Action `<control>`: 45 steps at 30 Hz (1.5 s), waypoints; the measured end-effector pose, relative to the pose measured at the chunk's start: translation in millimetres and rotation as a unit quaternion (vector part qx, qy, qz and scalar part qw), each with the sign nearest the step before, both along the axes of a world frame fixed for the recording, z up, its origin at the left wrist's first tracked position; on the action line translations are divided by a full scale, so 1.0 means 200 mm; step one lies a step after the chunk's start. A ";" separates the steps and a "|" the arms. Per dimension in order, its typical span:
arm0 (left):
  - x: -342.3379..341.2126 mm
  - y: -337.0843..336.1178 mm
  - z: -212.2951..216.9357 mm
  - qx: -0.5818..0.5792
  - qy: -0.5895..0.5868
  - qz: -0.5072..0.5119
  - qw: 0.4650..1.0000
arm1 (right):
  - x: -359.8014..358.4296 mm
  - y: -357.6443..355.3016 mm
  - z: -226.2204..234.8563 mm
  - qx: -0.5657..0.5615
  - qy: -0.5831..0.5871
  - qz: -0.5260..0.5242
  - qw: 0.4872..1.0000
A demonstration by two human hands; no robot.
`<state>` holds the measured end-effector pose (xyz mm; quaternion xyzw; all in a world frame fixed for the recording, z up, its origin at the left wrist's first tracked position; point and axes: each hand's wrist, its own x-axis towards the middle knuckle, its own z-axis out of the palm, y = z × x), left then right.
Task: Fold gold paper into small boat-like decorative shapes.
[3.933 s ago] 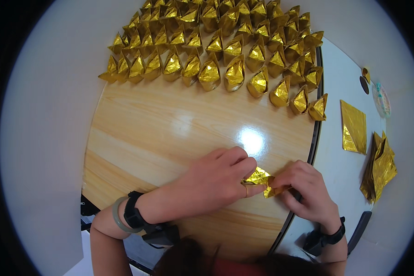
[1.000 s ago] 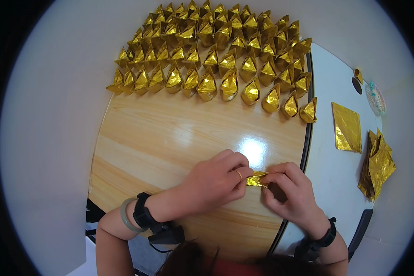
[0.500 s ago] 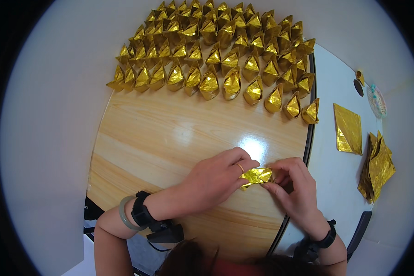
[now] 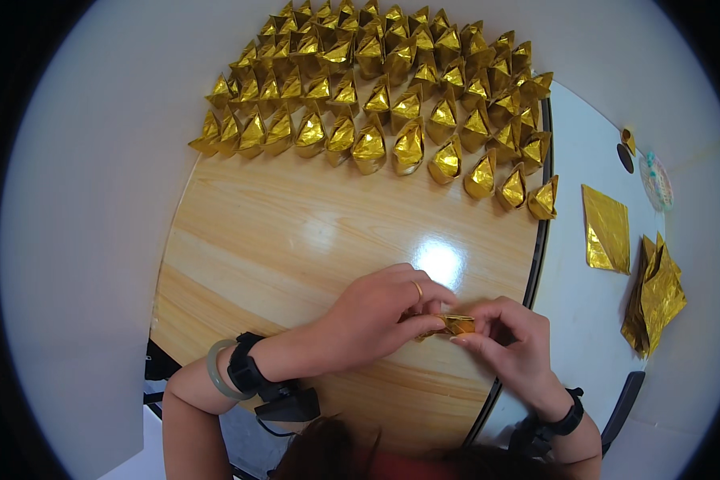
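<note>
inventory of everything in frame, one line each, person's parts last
folded gold paper pieces: dozens, gold, in rows at the far end of the wooden table
gold piece being folded: one, gold, pinched between both hands
wooden table: one, light wood, centre
white table: one, white, to the right
flat gold sheet: one, gold, on the white table
stack of gold sheets: one, gold, right of the flat sheet
left hand: ring, dark wristband, pale bangle; on the piece
right hand: dark wristband; on the piece
</note>
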<state>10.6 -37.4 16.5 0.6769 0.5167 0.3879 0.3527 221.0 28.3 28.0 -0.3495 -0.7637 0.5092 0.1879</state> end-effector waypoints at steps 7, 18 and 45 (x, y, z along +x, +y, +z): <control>-0.01 0.00 0.09 -0.202 -0.151 -0.010 0.968 | -0.03 0.00 0.01 0.011 0.111 0.054 0.992; -0.03 0.02 0.04 -0.011 -0.083 -0.022 0.996 | -0.01 0.06 0.01 0.275 0.109 0.081 0.952; -0.02 0.00 -0.01 0.076 0.182 0.035 0.980 | -0.01 0.03 -0.01 0.177 -0.030 -0.035 0.983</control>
